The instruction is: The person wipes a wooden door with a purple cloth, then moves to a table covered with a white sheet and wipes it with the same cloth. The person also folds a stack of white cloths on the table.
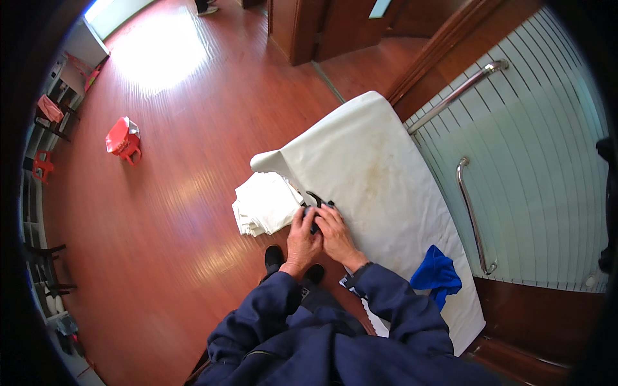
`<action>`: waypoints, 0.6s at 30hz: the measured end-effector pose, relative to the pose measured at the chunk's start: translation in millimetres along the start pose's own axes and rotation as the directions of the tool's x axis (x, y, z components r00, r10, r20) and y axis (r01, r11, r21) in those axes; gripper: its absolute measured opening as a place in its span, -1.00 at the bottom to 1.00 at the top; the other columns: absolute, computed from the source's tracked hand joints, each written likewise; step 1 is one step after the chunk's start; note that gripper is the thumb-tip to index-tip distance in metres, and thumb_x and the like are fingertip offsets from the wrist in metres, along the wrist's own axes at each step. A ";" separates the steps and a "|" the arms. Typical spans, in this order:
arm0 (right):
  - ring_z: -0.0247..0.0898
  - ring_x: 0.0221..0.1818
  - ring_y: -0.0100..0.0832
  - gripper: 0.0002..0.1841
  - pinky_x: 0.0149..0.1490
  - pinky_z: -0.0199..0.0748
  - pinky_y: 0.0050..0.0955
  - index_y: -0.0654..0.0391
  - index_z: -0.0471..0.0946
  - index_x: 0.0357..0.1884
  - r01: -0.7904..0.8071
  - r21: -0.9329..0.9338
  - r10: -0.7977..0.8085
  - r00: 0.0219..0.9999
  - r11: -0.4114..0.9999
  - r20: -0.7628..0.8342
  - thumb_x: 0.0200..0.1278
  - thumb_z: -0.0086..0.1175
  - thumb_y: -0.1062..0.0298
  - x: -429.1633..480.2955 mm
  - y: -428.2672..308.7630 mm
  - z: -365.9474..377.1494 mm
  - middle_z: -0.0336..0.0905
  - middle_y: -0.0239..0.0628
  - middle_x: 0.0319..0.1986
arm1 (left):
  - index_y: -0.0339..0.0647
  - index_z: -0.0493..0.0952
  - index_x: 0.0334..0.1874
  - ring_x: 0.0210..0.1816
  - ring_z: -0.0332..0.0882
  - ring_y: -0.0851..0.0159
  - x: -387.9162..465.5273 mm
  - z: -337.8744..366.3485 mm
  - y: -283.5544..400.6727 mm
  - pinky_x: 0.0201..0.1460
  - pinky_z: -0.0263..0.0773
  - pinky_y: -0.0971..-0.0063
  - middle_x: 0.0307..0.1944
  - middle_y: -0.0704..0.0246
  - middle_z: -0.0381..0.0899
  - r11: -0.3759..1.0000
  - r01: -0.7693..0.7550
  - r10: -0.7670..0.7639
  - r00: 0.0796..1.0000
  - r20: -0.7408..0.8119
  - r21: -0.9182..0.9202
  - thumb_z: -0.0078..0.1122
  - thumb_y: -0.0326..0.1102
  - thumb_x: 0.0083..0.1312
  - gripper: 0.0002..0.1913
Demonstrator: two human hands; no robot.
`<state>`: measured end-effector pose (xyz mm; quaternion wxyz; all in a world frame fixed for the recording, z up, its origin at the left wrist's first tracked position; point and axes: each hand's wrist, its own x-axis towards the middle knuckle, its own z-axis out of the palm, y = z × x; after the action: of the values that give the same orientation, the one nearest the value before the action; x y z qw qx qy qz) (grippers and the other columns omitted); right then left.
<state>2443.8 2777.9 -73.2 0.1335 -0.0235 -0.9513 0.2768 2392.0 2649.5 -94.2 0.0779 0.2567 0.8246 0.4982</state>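
Observation:
Both hands meet at the left edge of a table or bench under a white cover [338, 159]. Between them is a small black object [314, 224], mostly hidden by the fingers, with a curved black part standing out above it; its kind cannot be told. My left hand [303, 241] has its fingers bent around the near left side of it. From the right, my right hand [335, 236] curls its fingers over the same object. Just left of the fingertips lies a stack of folded white cloths [268, 202]. A crumpled blue cloth [437, 275] rests on the cover, further right.
Glass doors with metal handles [468, 212] stand along the right. On the wooden floor at the left is a red stool [126, 140], with another red stool [43, 166] and a dark chair [48, 270] near the shelves. At the top, a person's foot [207, 10] shows.

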 end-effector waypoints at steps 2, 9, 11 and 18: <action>0.29 0.41 0.04 -0.64 0.53 0.16 -0.01 0.32 0.55 0.11 -0.017 -0.018 0.017 1.000 1.000 0.006 0.29 0.01 0.49 -11.3 -4.9 -0.1 0.50 0.01 0.22 | -0.26 0.42 0.41 0.19 0.57 -0.17 -3.0 1.4 -1.2 0.13 0.59 0.22 0.34 -0.11 0.40 0.993 0.046 -0.036 0.995 0.096 -0.107 0.24 -0.43 0.23 -0.37; 0.33 0.33 0.05 -0.70 0.43 0.26 -0.05 0.24 0.59 -0.01 -0.129 0.061 0.133 0.989 0.990 -0.062 0.20 0.07 0.55 22.0 -12.6 6.3 0.54 -0.05 0.11 | -0.31 0.58 0.22 -0.02 0.71 0.00 34.5 16.3 -19.9 0.02 0.59 0.27 -0.04 -0.02 0.70 0.888 0.224 -0.219 0.974 0.059 -0.403 0.22 -0.43 0.26 -0.56; 0.34 0.31 0.04 -0.67 0.42 0.28 -0.06 0.20 0.59 0.02 -0.163 0.094 0.171 0.981 0.982 -0.094 0.19 0.07 0.56 43.7 -13.0 9.1 0.55 -0.08 0.10 | -0.32 0.62 0.13 -0.05 0.74 0.07 59.4 14.4 -31.4 0.01 0.60 0.31 -0.07 0.02 0.73 0.856 0.287 -0.284 0.956 0.074 -0.429 0.22 -0.47 0.27 -0.64; 0.41 0.19 0.02 -0.52 0.29 0.41 -0.11 0.20 0.55 0.13 -0.360 0.006 0.348 0.896 0.933 -0.275 0.09 0.13 0.63 40.0 -26.3 9.6 0.56 -0.09 0.09 | -0.32 0.66 0.03 -0.25 0.61 0.47 64.9 -1.8 -64.6 -0.13 0.56 0.54 -0.29 0.37 0.73 0.841 0.358 -0.321 0.934 0.158 -0.406 0.28 -0.54 0.29 -0.73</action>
<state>2403.5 2755.4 -57.3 0.2094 -0.2369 -0.9098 0.2689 2313.4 2656.5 -140.8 0.2539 0.1039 0.7231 0.6339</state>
